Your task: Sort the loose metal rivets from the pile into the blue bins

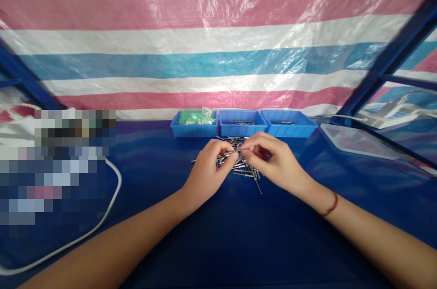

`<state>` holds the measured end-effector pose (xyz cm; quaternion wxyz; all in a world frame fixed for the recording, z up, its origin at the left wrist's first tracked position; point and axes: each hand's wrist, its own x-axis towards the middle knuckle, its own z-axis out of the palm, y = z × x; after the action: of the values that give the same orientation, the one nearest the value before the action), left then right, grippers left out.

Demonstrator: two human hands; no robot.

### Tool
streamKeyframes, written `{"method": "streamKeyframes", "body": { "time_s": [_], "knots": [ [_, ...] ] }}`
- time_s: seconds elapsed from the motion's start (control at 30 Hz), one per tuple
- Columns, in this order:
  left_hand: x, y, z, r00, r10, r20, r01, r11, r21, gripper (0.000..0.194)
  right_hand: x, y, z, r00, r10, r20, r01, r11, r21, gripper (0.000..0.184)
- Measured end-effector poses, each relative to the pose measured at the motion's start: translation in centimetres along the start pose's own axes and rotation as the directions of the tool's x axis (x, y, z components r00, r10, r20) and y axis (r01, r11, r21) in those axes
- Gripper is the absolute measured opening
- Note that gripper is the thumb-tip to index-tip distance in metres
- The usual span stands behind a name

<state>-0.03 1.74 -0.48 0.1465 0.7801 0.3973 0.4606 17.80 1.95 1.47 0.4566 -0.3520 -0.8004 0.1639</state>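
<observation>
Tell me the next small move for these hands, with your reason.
I'd probably ease the left grip off the blind rivet, leaving it in the right grip: both appear to pinch it above the loose rivet pile, and the middle blue bin behind holds similar pieces.

No lettering, label, brand, number or sign can be read anywhere here.

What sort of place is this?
Probably a makeshift workstation: three blue bins stand along the back of a blue tabletop, metal rivet-like pins lie heaped before them, and a striped plastic sheet hangs behind.
</observation>
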Motion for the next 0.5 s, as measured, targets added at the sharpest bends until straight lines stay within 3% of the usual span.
{"method": "streamKeyframes", "body": {
  "time_s": [0.23, 0.3, 0.4, 0.5],
  "knots": [
    [0.0, 0.2, -0.2, 0.999, -0.029, -0.028, 0.029, 0.999, 0.015, 0.004, 0.1, 0.2, -0.1, 0.997, -0.025, 0.076, 0.029, 0.998, -0.05, 0.011],
    [-0.1, 0.3, -0.1, 0.999, -0.044, -0.015, 0.044, 0.999, 0.015, 0.005, 0.1, 0.3, 0.1, 0.994, 0.019, 0.112, -0.015, 0.999, -0.03, 0.014],
    [-0.1, 0.3, 0.0, 0.996, -0.09, 0.001, 0.09, 0.996, 0.009, 0.016, 0.3, 0.9, 0.3, 0.979, 0.195, 0.066, -0.201, 0.973, 0.111, 0.02],
    [-0.2, 0.3, 0.0, 0.993, -0.118, 0.015, 0.117, 0.993, 0.028, 0.026, 0.9, 2.3, -0.4, 0.889, 0.45, -0.089, -0.405, 0.861, 0.307, 0.026]
  ]
}}
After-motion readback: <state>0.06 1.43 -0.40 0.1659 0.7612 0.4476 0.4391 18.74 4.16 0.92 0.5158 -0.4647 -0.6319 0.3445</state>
